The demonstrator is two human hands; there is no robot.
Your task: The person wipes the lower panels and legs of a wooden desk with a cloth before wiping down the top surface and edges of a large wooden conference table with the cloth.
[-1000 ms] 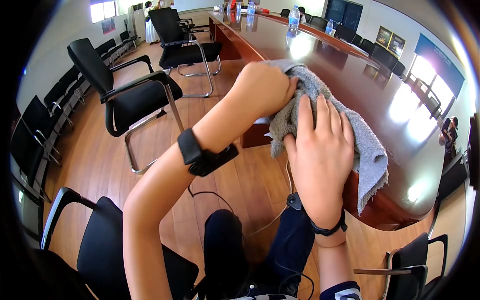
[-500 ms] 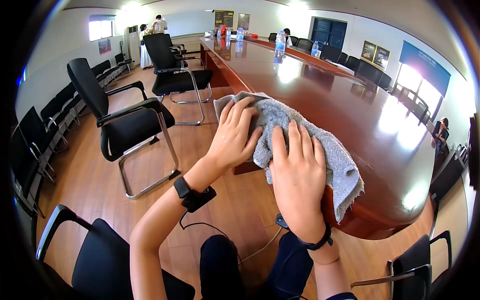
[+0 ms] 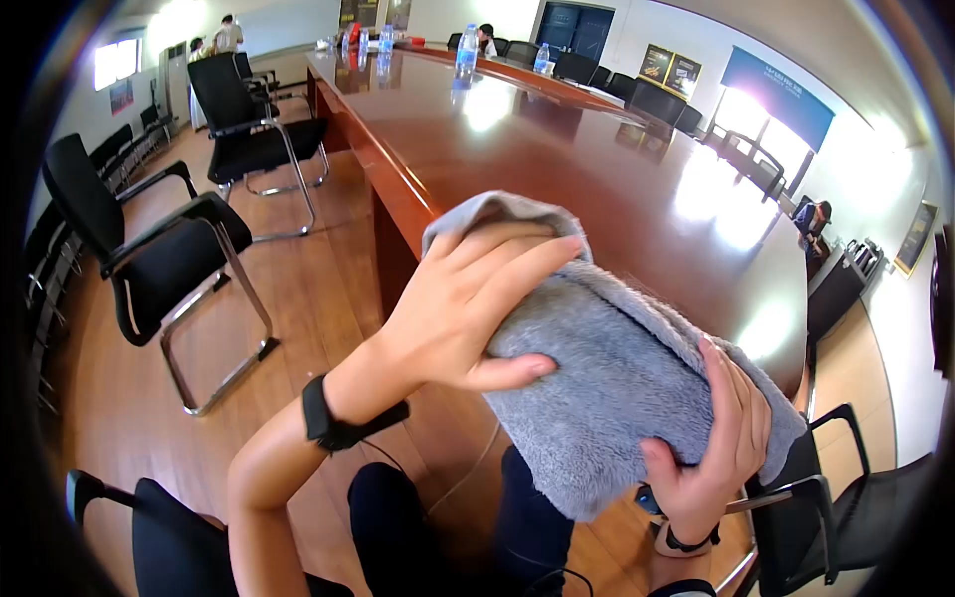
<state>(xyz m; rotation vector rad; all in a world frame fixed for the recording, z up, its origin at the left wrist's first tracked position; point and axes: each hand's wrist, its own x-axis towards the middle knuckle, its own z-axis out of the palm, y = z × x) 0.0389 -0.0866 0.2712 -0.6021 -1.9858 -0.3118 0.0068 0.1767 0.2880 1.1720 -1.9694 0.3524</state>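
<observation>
A grey plush cleaning cloth (image 3: 607, 383) is stretched between my hands over the near edge of the polished wooden table (image 3: 557, 189). It is folded over along its top, and its lower corner hangs down above my legs. My left hand (image 3: 463, 303) grips the cloth's left end, its fingertips partly under a fold and its thumb across the near face. At the right end my right hand (image 3: 721, 443) pinches the cloth, thumb in front and fingers over the far side. The fold hides whether the cloth's underside touches the table.
Black chairs (image 3: 164, 234) with metal legs line the table's left side; another chair (image 3: 846, 497) stands at right. Water bottles (image 3: 467, 52) are on the table farther back. Several people are at the far side and right, one person (image 3: 813, 224) near a dark cabinet.
Both hands have lifted the cloth up from the tabletop, and it is now spread and folded. My right hand has moved right to its end. The view has turned rightward.
</observation>
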